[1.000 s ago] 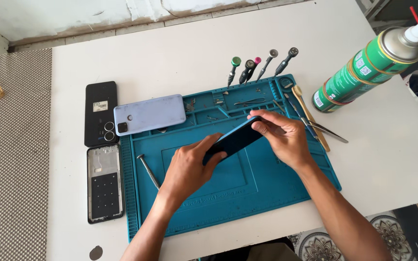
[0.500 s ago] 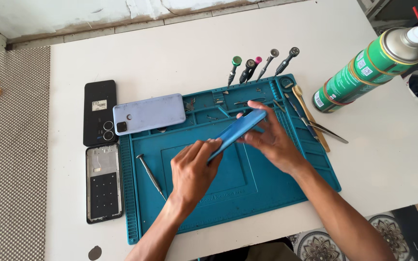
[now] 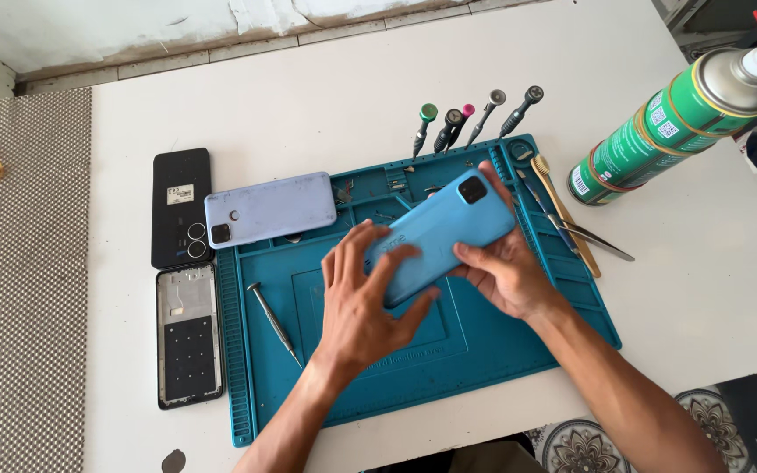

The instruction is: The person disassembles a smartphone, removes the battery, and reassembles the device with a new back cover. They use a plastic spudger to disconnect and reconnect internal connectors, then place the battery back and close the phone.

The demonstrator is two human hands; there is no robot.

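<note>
Phone: blue phone (image 3: 438,236), back up, held above the teal mat (image 3: 484,350) on the counter (image 3: 326,96).
Long axis: slants from lower left up to the camera corner at upper right.
Left hand (image 3: 363,302): grip spread over the lower end, fingers pressing.
Right hand (image 3: 505,271): grip clasps the upper end from beneath.
Nearer hand: both touching.

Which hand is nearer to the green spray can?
The right hand. It grips the blue phone on the side toward the can; the left hand holds the phone's far end, further from the can.
</note>
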